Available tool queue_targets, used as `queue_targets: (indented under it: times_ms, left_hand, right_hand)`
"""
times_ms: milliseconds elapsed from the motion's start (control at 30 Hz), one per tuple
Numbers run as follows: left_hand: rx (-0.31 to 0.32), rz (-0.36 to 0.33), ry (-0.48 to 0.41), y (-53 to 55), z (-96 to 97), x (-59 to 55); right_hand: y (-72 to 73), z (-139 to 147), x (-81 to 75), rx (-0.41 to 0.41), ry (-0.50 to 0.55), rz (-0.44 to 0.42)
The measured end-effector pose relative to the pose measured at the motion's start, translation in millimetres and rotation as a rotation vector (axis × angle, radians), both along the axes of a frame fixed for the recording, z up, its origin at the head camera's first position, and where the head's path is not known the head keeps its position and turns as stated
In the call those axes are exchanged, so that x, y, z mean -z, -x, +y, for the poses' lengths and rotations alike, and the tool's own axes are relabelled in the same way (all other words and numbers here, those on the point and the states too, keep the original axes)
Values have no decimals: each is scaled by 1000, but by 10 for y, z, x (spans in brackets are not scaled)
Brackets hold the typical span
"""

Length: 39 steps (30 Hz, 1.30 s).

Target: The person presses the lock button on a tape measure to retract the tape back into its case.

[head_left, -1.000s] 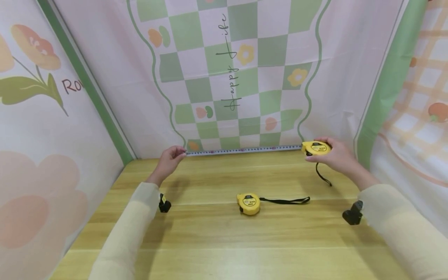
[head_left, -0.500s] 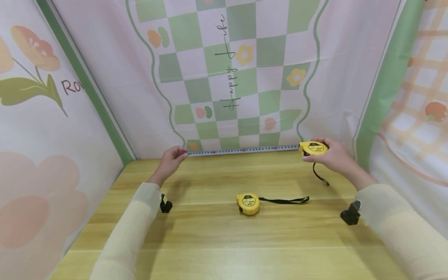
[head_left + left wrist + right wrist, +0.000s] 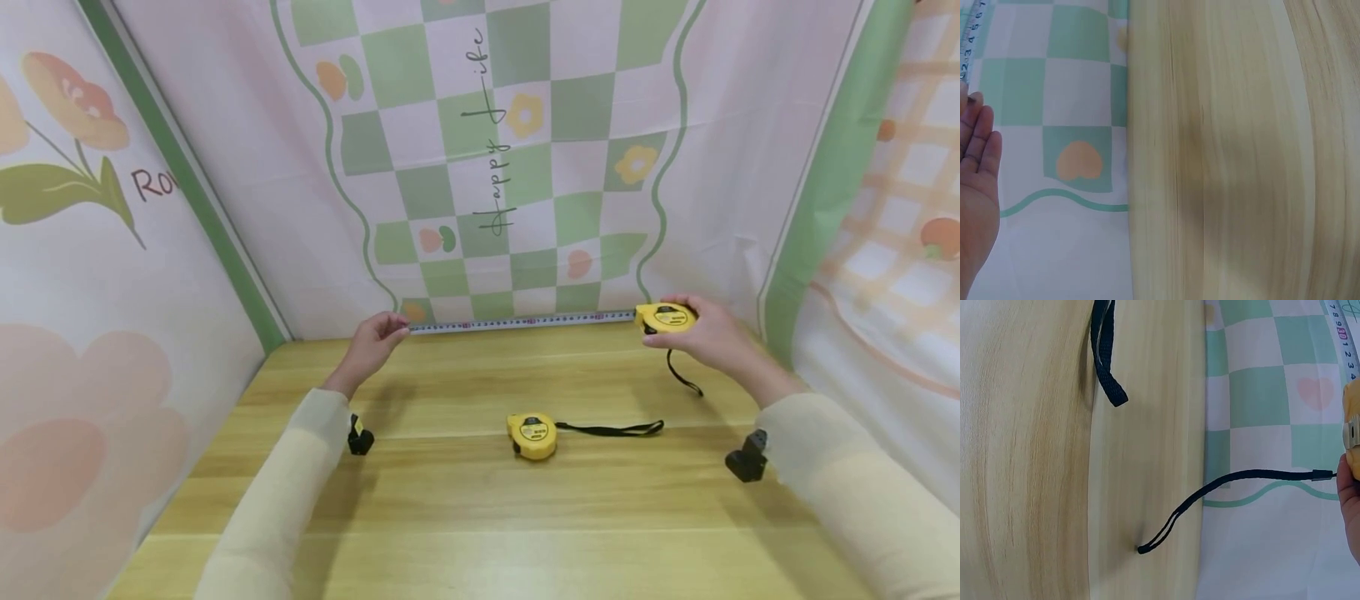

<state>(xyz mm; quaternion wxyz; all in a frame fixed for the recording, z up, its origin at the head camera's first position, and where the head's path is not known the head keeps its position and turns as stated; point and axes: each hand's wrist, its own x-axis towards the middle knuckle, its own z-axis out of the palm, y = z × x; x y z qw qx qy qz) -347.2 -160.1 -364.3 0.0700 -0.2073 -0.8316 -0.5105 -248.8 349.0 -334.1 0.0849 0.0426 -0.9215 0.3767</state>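
Observation:
A yellow tape measure [image 3: 666,318] is gripped in my right hand [image 3: 708,340], thumb below and fingers over its top. From it a white blade [image 3: 517,322] with printed numbers stretches leftward, level above the table's far edge. My left hand [image 3: 369,346] pinches the blade's free end between thumb and fingertips; the tip itself is hidden. In the right wrist view the black wrist strap [image 3: 1235,478] hangs from the case. A second yellow tape measure [image 3: 532,437] lies on the table, its black strap [image 3: 615,430] laid out to the right.
The wooden table [image 3: 480,508] ends at a printed cloth backdrop [image 3: 525,183] just behind the blade. More printed cloth [image 3: 97,275] hangs along the left side, and a checked cloth [image 3: 885,250] on the right. Small black cameras [image 3: 747,457] sit at both wrists.
The exposed blade has become shorter: my left hand has shifted right, and my right hand with the case has shifted slightly left. The second tape measure has stayed put.

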Motion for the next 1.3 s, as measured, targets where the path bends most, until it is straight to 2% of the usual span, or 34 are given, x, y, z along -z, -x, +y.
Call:
queue_targets:
  times_ms: [333,600,1300]
  left_hand:
    - [21,19,-33,-27,34,-6]
    - [18,-27,-19,-30,72,-35]
    - [38,-21,-39,-36,122,-57]
  right_hand:
    - [28,-19,31,-1,13,22]
    - [15,-72,1,1,11,20]
    - [17,-139,-10,-3,28,25]
